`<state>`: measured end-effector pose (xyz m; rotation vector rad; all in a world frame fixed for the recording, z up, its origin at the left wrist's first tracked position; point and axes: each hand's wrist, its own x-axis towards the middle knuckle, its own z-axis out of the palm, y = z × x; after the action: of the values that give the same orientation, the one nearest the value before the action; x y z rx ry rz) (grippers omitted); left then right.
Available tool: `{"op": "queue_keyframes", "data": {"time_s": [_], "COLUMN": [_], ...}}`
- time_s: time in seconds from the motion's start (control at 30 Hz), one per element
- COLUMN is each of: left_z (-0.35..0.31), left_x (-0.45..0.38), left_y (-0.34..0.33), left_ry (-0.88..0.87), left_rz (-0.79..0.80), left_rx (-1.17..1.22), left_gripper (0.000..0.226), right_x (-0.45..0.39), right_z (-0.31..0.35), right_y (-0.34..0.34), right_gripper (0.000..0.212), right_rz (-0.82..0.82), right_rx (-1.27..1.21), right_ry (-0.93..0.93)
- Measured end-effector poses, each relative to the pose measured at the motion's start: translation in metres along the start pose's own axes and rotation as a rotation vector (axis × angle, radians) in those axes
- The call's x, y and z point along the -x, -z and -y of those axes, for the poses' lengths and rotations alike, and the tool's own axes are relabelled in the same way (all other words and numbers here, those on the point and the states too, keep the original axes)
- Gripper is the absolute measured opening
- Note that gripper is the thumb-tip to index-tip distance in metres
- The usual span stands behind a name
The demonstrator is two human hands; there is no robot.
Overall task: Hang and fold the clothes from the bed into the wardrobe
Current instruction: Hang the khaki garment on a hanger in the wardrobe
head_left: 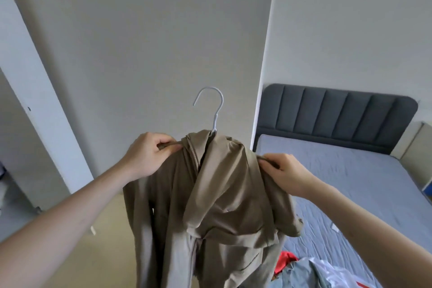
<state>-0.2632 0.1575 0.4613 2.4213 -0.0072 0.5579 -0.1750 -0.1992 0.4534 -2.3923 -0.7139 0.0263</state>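
Note:
A tan hooded jacket [217, 194] hangs in front of me on a white hanger [214, 110], whose hook stands up above the collar. My left hand [147, 156] pinches the jacket's left shoulder over the hanger end. At the other shoulder, my right hand [286, 174] grips the fabric the same way. The hood drapes down the middle and the sleeves hang loose below. The hanger's arms are hidden inside the jacket.
The bed [350, 182] with a grey sheet and dark padded headboard [339, 114] lies at the right. A pile of clothes [304, 271], red, denim and pale, sits at its near end. A white wardrobe door edge [35, 91] stands at the left. A plain wall is ahead.

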Motion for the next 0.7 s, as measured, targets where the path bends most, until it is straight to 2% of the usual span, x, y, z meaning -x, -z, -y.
{"op": "queue_keyframes", "data": {"time_s": [0.37,0.57,0.7], "left_z": [-0.004,0.035,0.066], "left_x": [0.046,0.093,0.126], "left_y": [0.014,0.065,0.113], "left_ry": [0.205,0.300,0.333], "left_rz": [-0.034,-0.136,-0.241], "left_rx": [-0.173,-0.293,-0.346], "left_gripper": [0.025,0.011,0.020], "right_x": [-0.037,-0.061,-0.074], "right_z": [0.025,0.077,0.124], "right_y": [-0.051,-0.103,-0.144], "right_gripper": [0.044,0.035,0.038], "right_rz": [0.221,0.295,0.363], "right_rx": [-0.283,-0.393,-0.472], "right_ry": [0.077,0.140,0.149]}}
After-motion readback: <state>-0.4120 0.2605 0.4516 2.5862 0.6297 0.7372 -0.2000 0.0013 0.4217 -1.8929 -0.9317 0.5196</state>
